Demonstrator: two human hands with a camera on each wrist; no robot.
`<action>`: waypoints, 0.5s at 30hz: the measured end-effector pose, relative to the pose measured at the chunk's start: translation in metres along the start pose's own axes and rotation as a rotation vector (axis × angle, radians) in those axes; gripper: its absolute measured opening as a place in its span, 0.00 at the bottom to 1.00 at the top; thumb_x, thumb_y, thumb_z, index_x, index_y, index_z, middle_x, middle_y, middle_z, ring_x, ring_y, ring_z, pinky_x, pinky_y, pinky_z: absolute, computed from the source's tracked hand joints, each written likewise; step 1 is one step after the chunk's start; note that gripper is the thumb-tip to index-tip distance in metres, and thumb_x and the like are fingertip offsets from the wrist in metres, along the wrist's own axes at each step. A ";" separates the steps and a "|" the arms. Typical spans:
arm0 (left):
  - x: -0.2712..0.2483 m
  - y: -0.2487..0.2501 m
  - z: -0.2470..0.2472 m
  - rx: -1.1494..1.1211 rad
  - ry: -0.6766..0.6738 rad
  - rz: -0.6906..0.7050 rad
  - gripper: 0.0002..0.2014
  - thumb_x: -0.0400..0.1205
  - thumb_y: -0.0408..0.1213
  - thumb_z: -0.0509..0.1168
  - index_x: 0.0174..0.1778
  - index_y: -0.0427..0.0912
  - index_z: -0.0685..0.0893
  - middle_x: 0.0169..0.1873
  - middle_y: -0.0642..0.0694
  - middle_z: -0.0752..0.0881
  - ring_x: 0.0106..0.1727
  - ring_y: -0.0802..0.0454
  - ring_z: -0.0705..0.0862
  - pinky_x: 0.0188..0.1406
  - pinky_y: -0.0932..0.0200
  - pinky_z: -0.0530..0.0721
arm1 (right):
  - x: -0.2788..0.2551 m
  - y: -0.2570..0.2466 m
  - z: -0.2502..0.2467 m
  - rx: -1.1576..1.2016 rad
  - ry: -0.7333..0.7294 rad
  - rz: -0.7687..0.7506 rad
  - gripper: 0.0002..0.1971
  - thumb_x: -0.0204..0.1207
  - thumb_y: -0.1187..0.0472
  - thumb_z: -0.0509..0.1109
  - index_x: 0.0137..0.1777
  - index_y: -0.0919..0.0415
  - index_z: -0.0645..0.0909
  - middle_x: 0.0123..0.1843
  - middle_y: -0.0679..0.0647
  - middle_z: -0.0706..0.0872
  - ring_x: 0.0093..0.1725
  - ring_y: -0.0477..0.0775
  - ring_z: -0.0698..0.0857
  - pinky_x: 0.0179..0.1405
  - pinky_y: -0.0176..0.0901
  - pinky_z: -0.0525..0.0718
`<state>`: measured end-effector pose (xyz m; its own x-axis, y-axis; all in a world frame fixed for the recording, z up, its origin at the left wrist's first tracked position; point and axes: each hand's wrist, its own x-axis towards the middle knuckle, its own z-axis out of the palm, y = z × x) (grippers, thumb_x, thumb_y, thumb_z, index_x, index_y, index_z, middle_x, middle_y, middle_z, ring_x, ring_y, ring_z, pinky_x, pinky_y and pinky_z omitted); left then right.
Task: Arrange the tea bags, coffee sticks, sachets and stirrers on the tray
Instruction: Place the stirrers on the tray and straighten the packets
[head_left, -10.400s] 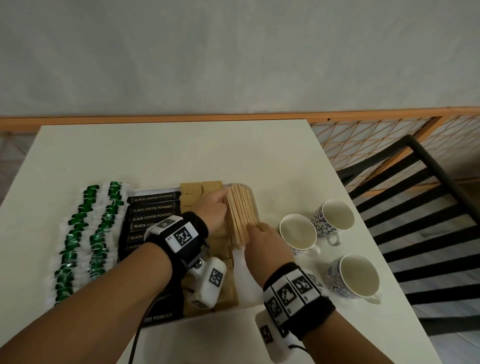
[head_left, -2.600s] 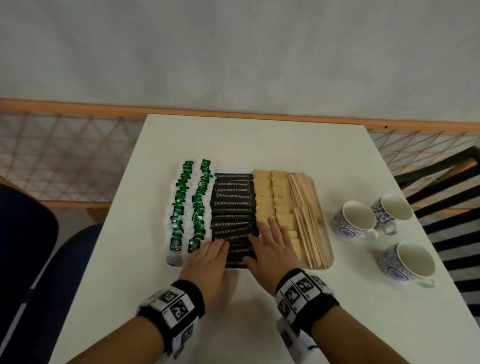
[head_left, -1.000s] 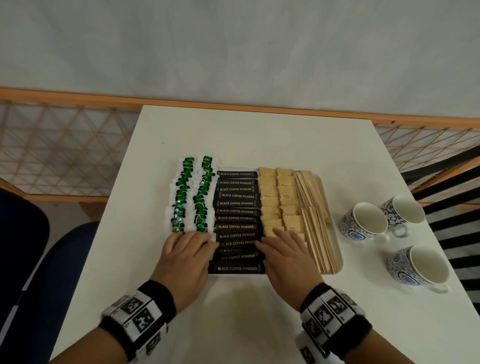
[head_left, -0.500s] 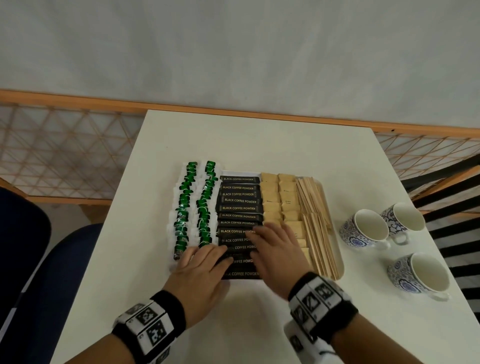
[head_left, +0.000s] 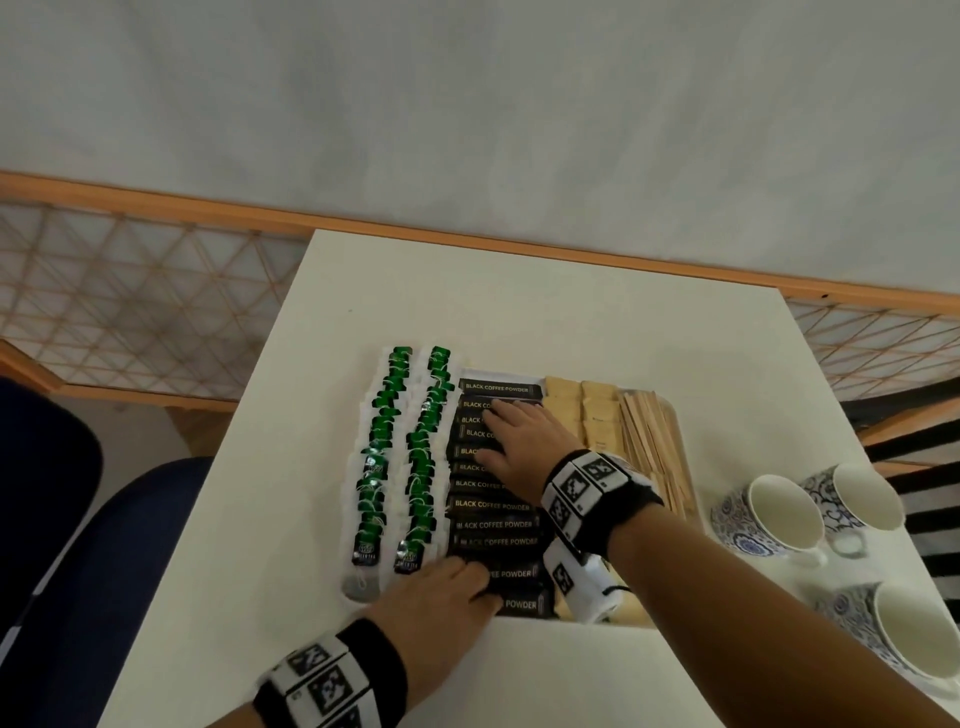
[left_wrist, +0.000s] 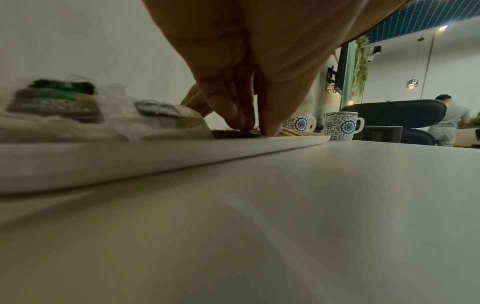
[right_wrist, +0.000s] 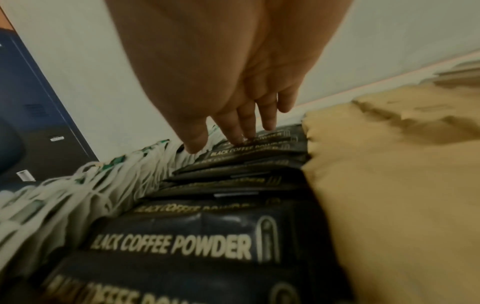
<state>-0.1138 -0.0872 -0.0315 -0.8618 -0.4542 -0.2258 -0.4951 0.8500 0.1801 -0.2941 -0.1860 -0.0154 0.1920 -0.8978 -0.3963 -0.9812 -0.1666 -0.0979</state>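
A white tray (head_left: 670, 402) holds two rows of green tea bags (head_left: 400, 452), a column of black coffee sticks (head_left: 493, 525), tan sachets (head_left: 597, 410) and wooden stirrers (head_left: 654, 447). My right hand (head_left: 514, 441) lies flat on the far coffee sticks (right_wrist: 233, 156), fingers straight. My left hand (head_left: 447, 597) presses straight fingers on the nearest coffee sticks at the tray's front edge (left_wrist: 155, 156). In the left wrist view the left hand's fingertips (left_wrist: 239, 121) touch a dark stick.
Three blue-patterned white cups (head_left: 774, 514) stand on the white table (head_left: 519, 301) right of the tray. A blue chair (head_left: 104, 545) is at the left. A wooden railing (head_left: 156, 208) runs behind the table. A person (left_wrist: 449, 121) sits far off.
My right hand has slid from the near coffee sticks up to the far end of the column. My left hand stays at the near end of the column.
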 end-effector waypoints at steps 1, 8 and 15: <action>0.000 0.002 0.001 -0.018 -0.023 0.013 0.20 0.84 0.29 0.51 0.71 0.41 0.75 0.64 0.42 0.75 0.65 0.44 0.74 0.68 0.49 0.76 | 0.001 0.000 0.002 0.010 -0.006 0.006 0.32 0.84 0.41 0.50 0.83 0.56 0.53 0.85 0.51 0.53 0.83 0.56 0.52 0.83 0.52 0.49; 0.001 0.003 -0.003 -0.125 0.089 -0.084 0.16 0.77 0.32 0.68 0.60 0.46 0.84 0.55 0.47 0.81 0.55 0.50 0.81 0.55 0.56 0.84 | -0.013 0.001 -0.001 0.125 0.116 0.027 0.31 0.83 0.42 0.53 0.83 0.53 0.55 0.84 0.49 0.57 0.83 0.53 0.54 0.82 0.50 0.50; -0.030 -0.024 -0.014 -0.241 0.305 -0.180 0.11 0.70 0.40 0.70 0.47 0.51 0.88 0.40 0.57 0.81 0.36 0.61 0.79 0.34 0.68 0.82 | -0.113 0.015 0.032 0.373 0.417 0.027 0.18 0.79 0.47 0.56 0.64 0.45 0.80 0.61 0.43 0.82 0.61 0.47 0.79 0.63 0.46 0.77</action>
<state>-0.0772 -0.0978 -0.0157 -0.7344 -0.6786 0.0129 -0.6211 0.6795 0.3905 -0.3295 -0.0744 -0.0013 0.0676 -0.9976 -0.0157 -0.8968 -0.0539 -0.4391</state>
